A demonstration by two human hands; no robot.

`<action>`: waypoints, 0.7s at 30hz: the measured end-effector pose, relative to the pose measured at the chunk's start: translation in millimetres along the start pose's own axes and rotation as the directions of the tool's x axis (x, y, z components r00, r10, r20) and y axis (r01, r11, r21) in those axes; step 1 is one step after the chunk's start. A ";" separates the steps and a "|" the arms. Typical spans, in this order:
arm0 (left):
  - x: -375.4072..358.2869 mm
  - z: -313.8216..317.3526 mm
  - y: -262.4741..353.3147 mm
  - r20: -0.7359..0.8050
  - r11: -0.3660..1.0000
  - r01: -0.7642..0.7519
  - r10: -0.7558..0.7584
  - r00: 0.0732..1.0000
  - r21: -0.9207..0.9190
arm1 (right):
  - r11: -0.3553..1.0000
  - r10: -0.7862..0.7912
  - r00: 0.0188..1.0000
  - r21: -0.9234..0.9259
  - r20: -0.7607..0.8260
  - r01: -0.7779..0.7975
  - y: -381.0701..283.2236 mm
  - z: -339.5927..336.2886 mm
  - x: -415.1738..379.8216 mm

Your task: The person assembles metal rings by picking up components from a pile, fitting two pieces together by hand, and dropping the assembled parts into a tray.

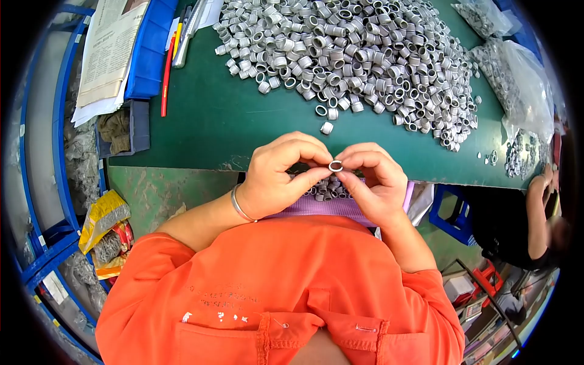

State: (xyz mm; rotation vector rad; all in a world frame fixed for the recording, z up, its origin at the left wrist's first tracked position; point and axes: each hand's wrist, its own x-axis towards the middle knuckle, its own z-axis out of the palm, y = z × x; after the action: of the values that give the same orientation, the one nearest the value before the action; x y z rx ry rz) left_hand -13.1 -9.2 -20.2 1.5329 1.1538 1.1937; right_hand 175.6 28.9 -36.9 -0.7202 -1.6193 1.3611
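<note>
Left hand [277, 176] and right hand [374, 179] pinched one metal ring [335, 165] between fingertips, just past the counter's [201, 121] near edge; ring pile [359, 55] covered far side; bracelet [238, 205] on left wrist.

Counted in view: two hands of the wearer, left hand [277, 176] and right hand [374, 179], pinching one metal ring [335, 165] between them. One large heap of metal rings [359, 58] on one green table [207, 121], too many to count. One loose ring [327, 128] lies apart. Three clear bags of rings [517, 79]. One blue bin [149, 48]. One bracelet [238, 205]. One co-worker [535, 225].
</note>
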 end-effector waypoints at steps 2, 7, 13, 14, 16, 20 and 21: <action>-2.8 -3.3 1.7 0.012 1.000 0.020 -0.020 1.000 0.018 | 1.000 0.005 0.998 -0.010 0.056 -0.004 -0.2 -3.7 1.7; -5.5 -13.6 2.1 0.266 0.986 0.083 -0.119 0.957 0.143 | 0.914 -0.138 0.987 -0.373 0.079 0.157 3.3 -2.8 15.6; -1.3 -6.1 3.4 0.138 0.925 0.372 -0.379 0.915 0.075 | 0.766 -0.215 0.972 -0.603 0.090 0.225 20.4 7.3 32.5; -0.5 -3.0 0.5 0.049 0.892 0.449 -0.447 0.893 -0.055 | 0.754 -0.226 0.967 -0.607 0.117 0.249 22.1 6.1 32.3; 3.4 0.2 0.2 -0.040 0.844 0.501 -0.517 0.855 -0.190 | 0.910 -0.102 0.995 -0.402 0.005 0.096 19.7 7.5 24.8; 4.7 1.5 0.4 -0.017 0.947 0.298 -0.302 0.953 -0.123 | 0.939 0.259 0.965 0.242 -0.038 -0.243 5.0 7.8 10.9; 4.3 1.9 -0.7 -0.015 0.946 0.298 -0.302 0.953 -0.125 | 0.847 0.350 0.937 0.426 0.009 -0.320 2.5 6.9 8.9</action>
State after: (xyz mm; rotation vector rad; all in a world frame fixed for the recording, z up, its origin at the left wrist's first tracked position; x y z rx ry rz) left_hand -10.9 -5.0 -20.3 1.1990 1.2619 1.0649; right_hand 165.2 34.0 -37.2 -0.7963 -1.1130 1.8441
